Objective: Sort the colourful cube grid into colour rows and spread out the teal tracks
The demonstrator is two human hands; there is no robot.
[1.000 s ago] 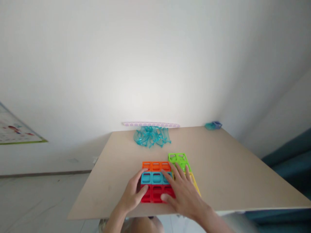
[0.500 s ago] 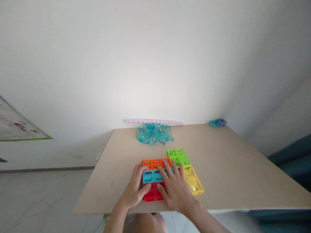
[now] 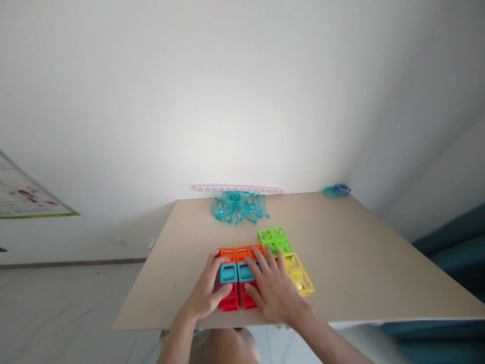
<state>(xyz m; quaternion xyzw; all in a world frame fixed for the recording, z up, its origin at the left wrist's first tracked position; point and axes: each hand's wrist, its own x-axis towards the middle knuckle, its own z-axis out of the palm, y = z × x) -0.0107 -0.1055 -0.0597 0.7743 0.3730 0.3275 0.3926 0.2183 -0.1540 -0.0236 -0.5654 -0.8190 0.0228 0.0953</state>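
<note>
A left hand (image 3: 206,290), thumb and fingertips wide, spans the nine o'clock edge of a block grid (image 3: 229,267) at six o'clock in view; grip underneath unclear. The grid looks light, stiff, best held by opposite edges. A right hand (image 3: 273,292) splays across it.

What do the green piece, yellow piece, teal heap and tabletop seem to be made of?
Green piece and yellow piece: probably hard plastic, smooth, judging by even bright color and crisp frames. Teal heap: perhaps sheer fabric or film, being crumpled and partly see-through. Tabletop: possibly laminate or board, matte beige, no clear grain.
</note>
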